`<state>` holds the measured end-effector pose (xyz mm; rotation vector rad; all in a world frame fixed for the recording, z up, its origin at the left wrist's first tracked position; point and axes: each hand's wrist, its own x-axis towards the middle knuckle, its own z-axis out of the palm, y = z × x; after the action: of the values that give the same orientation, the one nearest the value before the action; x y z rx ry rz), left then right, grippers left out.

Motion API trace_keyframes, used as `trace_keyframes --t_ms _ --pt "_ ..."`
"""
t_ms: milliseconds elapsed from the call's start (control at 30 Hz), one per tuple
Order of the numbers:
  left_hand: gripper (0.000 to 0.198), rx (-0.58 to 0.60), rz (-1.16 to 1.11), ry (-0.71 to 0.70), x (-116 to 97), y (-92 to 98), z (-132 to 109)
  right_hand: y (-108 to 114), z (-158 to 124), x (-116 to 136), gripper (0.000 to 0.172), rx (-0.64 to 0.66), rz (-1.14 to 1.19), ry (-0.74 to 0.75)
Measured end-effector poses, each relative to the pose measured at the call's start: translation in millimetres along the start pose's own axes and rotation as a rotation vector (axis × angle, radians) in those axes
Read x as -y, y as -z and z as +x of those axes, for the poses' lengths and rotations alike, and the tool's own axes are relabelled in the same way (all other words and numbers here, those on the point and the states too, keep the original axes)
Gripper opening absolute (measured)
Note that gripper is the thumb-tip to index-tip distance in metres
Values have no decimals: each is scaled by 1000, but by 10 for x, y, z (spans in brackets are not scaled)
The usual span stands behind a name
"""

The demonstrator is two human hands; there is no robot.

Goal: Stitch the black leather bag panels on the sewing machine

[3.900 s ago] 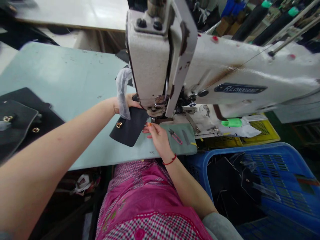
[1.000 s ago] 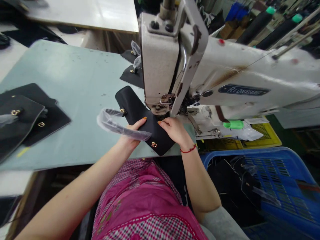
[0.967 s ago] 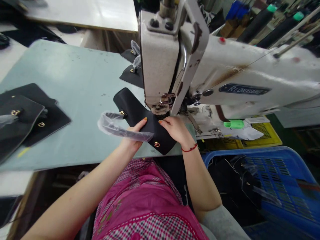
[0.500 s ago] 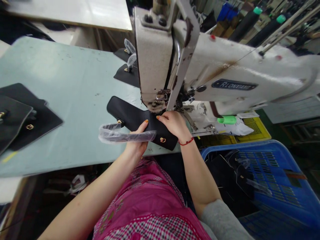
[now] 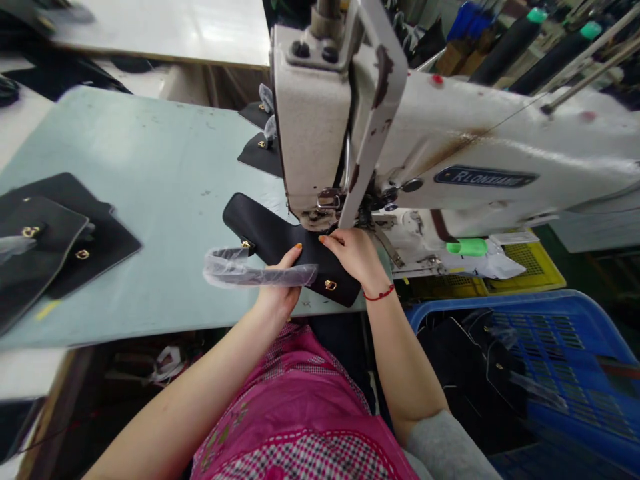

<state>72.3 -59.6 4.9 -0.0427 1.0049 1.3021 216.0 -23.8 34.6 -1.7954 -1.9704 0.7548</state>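
Note:
A black leather bag panel (image 5: 270, 230) with gold hardware lies under the head of an industrial sewing machine (image 5: 315, 127). My left hand (image 5: 283, 283) grips its near edge, thumb on top and fingers underneath. A plastic-wrapped handle (image 5: 260, 275), joined to the panel by a gold ring, crosses over that hand. My right hand (image 5: 353, 253) pinches the panel close to the presser foot, index finger and thumb together by the seam. The needle and the panel's far edge are hidden behind the machine head.
More black panels (image 5: 100, 233) lie stacked on the pale green table (image 5: 165, 153) at left, others (image 5: 260, 152) behind the machine head. A blue basket (image 5: 575, 313) holding black pieces stands at lower right, beside a yellow crate (image 5: 540, 267). Thread cones (image 5: 555, 57) stand at upper right.
The view has shifted slightly, so the whole scene sits a little further right. Both hands keep the same grip on the panel, which shows no clear movement under the machine.

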Motion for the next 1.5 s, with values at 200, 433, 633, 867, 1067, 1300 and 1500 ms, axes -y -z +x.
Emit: trace_keyframes --t_ms 200,433,633,867,1067,1300,1500 --pt "19 -7 46 -26 -43 -9 44 -36 -5 5 39 -14 17 -8" --pt "14 -3 151 -16 -201 25 162 -86 -53 1 36 -12 122 -12" --pt "14 85 290 -3 -460 -5 314 -145 -123 -27 32 57 304 21" --pt "30 247 507 94 -789 -68 577 -361 -207 -53 33 35 522 6" --pt "35 297 576 134 -956 -173 743 -528 -246 -19 38 -29 612 -13" --pt "34 285 582 183 -1036 -303 838 -632 -235 9 41 -68 641 -47" --pt "26 304 681 113 -1081 -268 969 -651 -426 89 36 119 968 -189"
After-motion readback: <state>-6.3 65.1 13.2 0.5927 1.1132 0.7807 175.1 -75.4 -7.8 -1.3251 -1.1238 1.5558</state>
